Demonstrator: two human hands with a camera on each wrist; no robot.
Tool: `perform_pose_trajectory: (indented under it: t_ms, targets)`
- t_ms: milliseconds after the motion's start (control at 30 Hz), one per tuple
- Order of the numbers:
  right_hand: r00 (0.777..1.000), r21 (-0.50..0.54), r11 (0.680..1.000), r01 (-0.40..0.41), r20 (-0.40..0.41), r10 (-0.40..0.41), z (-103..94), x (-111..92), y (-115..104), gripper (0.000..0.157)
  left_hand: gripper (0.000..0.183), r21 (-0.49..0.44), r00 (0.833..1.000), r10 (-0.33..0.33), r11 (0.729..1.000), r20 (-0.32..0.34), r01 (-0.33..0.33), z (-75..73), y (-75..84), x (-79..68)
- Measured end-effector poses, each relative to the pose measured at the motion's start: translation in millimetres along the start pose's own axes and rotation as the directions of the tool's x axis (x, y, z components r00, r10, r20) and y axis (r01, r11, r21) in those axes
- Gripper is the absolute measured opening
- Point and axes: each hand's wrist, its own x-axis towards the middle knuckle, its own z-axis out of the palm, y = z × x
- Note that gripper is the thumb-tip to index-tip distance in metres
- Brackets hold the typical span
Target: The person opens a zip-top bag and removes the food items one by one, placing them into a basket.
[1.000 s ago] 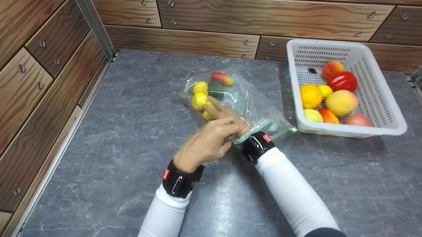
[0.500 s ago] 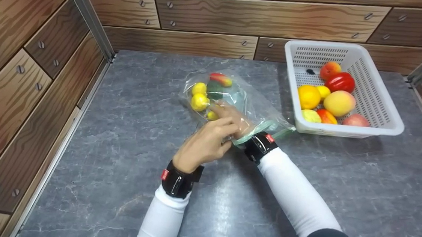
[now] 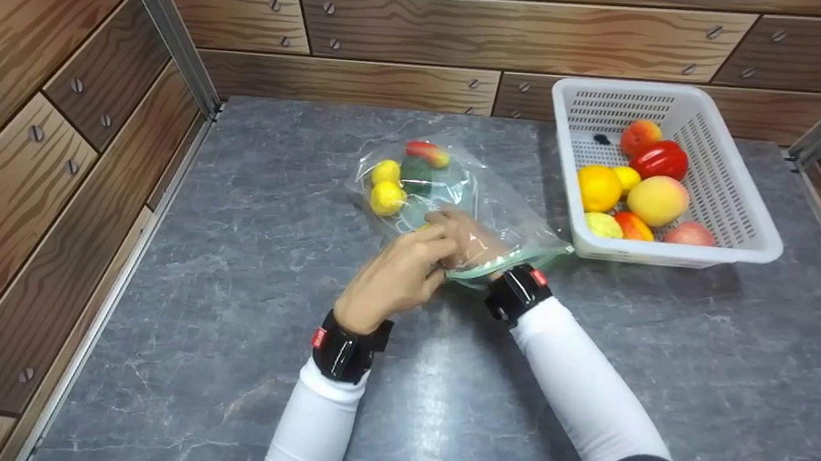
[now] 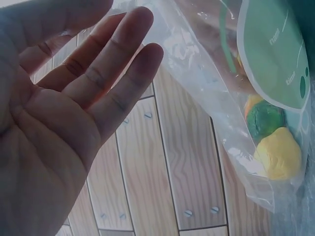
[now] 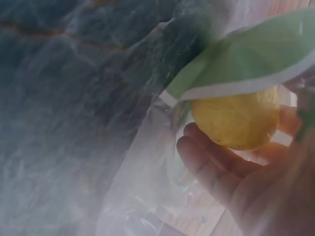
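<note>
A clear zip bag [image 3: 508, 205] with a green-edged mouth lies on the table. My left hand [image 3: 394, 277] pinches the edge of its mouth between thumb and index finger; its other fingers are loosely bent in the left wrist view. Inside the bag, my right hand [image 3: 465, 236] curls its fingers round a yellow lemon [image 5: 236, 118], largely hidden from the head camera. Also in the bag are two lemons [image 3: 386, 198] at the left, a dark green piece [image 3: 416, 176] and a red-and-yellow fruit [image 3: 427, 153]. A green printed label [image 4: 275, 49] shows on the bag.
To the right of the bag stands a white perforated basket [image 3: 742, 253]. It holds several fruits, among them an orange [image 3: 598, 189], a peach [image 3: 658, 200] and a shiny red pepper-like piece [image 3: 660, 160]. Wood-patterned panels [image 3: 397, 28] wall the grey table [image 3: 233, 246].
My right hand has drawn back toward the bag's mouth, its fingers now curled round the lemon that lay near its fingertips. The left hand keeps its place at the bag's edge.
</note>
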Motion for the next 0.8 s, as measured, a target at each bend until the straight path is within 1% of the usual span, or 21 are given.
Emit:
perform_pose_trajectory:
  t_ms: [67, 133, 167, 200, 267, 367, 533, 600, 667, 767, 800]
  targets:
    - [0.997, 0.011, 0.998, -0.062, 0.037, 0.062, 0.0, -1.8, 1.9, 0.058, 0.022, -0.001, 1.0, -0.01, 1.0, 0.001, 0.01, -0.5, 0.1, -0.4]
    - [0.987, 0.064, 0.986, -0.151, 0.069, 0.147, -0.3, -3.8, 3.4, 0.067, 0.021, 0.002, 1.0, -0.018, 1.0, -0.001, 0.018, -0.9, 0.1, -0.8]
    - [0.978, 0.097, 0.975, -0.198, 0.08, 0.191, -0.9, -5.3, 3.7, 0.072, 0.021, 0.004, 1.0, -0.02, 1.0, -0.003, 0.02, -1.0, -0.1, -0.8]
    - [0.971, 0.119, 0.965, -0.233, 0.086, 0.224, -0.9, -6.6, 4.2, 0.074, 0.021, 0.006, 1.0, -0.021, 1.0, -0.005, 0.021, -1.1, -0.1, -0.9]
    - [0.962, 0.121, 0.956, -0.267, 0.093, 0.257, -1.6, -9.1, 4.7, 0.074, 0.021, 0.01, 1.0, -0.02, 1.0, -0.01, 0.02, -1.0, -0.7, -1.0]
    - [0.956, 0.11, 0.951, -0.288, 0.092, 0.279, -1.8, -12.8, 6.3, 0.07, 0.021, 0.013, 1.0, -0.024, 1.0, -0.013, 0.024, -1.0, -1.3, -1.7]
    - [0.937, 0.085, 0.937, -0.339, 0.117, 0.329, -4.2, -21.7, 8.6, 0.07, 0.02, 0.014, 0.999, -0.038, 0.999, -0.005, 0.038, -0.6, -2.3, -2.9]
    - [0.937, 0.093, 0.935, -0.342, 0.101, 0.333, -5.8, -27.6, 9.7, 0.069, 0.019, 0.013, 0.999, -0.041, 0.999, -0.001, 0.041, -0.4, -2.5, -3.1]
    - [0.945, 0.11, 0.939, -0.327, 0.064, 0.322, -7.2, -33.3, 10.8, 0.062, 0.019, 0.011, 0.999, -0.042, 0.999, 0.002, 0.042, -0.6, -2.2, -3.1]
    - [0.95, 0.147, 0.939, -0.312, 0.024, 0.312, -8.8, -38.5, 12.1, 0.044, 0.019, 0.019, 0.999, -0.042, 0.999, 0.002, 0.042, -0.9, -1.7, -3.1]
    - [0.949, 0.153, 0.937, -0.313, 0.018, 0.314, -9.5, -40.1, 12.3, 0.04, 0.019, 0.025, 0.999, -0.041, 0.999, 0.0, 0.041, -1.1, -1.4, -3.1]
